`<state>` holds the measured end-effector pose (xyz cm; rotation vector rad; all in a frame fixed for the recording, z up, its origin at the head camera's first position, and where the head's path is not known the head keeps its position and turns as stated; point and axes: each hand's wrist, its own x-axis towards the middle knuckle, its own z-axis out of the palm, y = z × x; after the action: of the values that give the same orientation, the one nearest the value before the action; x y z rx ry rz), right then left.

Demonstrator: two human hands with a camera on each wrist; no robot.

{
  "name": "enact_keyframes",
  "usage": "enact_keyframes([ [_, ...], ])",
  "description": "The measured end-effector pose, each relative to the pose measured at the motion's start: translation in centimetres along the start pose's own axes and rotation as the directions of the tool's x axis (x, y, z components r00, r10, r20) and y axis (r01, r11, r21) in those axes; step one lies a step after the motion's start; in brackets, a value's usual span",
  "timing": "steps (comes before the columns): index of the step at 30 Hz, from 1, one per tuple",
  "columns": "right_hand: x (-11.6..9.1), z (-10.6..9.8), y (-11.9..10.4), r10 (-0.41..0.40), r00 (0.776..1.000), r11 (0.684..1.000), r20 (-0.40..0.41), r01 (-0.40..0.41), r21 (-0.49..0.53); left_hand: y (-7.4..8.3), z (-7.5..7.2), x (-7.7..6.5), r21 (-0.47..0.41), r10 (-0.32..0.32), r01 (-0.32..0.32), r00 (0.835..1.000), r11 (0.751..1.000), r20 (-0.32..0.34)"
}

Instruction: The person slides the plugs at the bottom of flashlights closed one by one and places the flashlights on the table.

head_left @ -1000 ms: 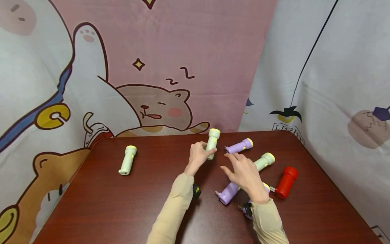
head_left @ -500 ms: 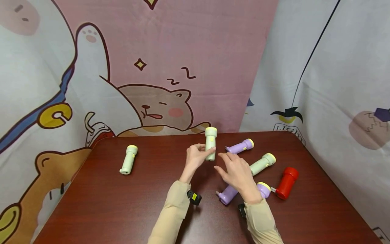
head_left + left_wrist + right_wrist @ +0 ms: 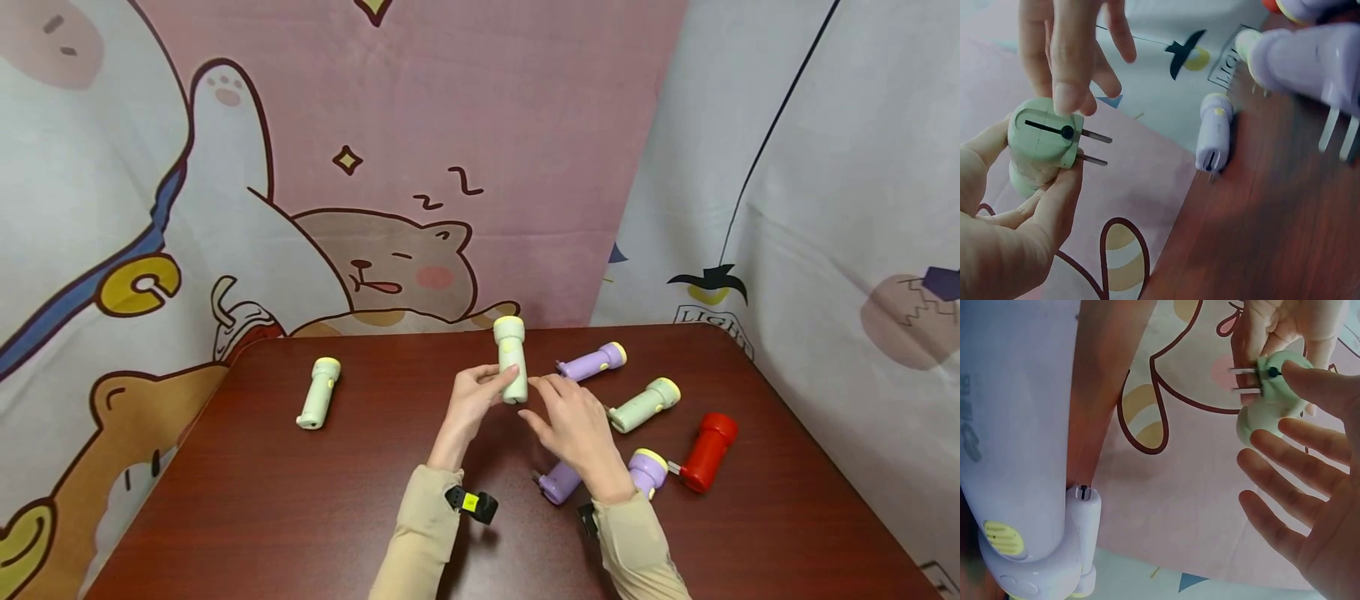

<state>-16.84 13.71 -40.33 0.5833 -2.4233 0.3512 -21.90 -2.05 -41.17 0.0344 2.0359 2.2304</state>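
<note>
My left hand [image 3: 472, 400] grips a pale green flashlight [image 3: 510, 354] above the table, its yellow-rimmed head pointing up and away. In the left wrist view, the base of this flashlight [image 3: 1041, 150] has a slot with a black slider [image 3: 1067, 132]. Two metal plug prongs [image 3: 1096, 135] stick out from the side of the base. My right hand [image 3: 573, 421] is beside the base with fingers extended and spread. In the right wrist view its thumb [image 3: 1316, 381] overlaps the base near the slider; whether it touches I cannot tell. The left fingers wrap around the body.
On the brown table [image 3: 300, 517], another green flashlight [image 3: 318, 393] lies at left. At right lie a purple flashlight [image 3: 592, 362], a green one [image 3: 645, 405], a red one [image 3: 707, 452] with prongs out, and two purple ones partly hidden by my right arm. Printed cloth hangs behind.
My left hand has moved left and slightly nearer with the green flashlight, which now stands straighter in view. My right hand has followed leftward, close to its base.
</note>
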Motion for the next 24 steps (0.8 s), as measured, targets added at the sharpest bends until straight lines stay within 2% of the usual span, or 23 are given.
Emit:
enact_keyframes([
  [4,0.1,0.1,-0.1,-0.024,0.999,1.000,-0.033,0.024,0.012,-0.3,-0.3,-0.2,-0.098,-0.009,0.013,0.999,0.995,0.045],
  [11,0.1,0.3,-0.2,-0.073,0.993,0.997,-0.090,0.075,0.025,-0.8,-0.8,-0.5,-0.221,0.024,-0.002,0.995,0.975,0.095],
  [24,0.1,0.8,-0.1,-0.117,0.984,0.990,-0.132,0.127,0.066,-1.3,-1.6,-0.8,-0.324,0.061,-0.015,0.989,0.946,0.132],
])
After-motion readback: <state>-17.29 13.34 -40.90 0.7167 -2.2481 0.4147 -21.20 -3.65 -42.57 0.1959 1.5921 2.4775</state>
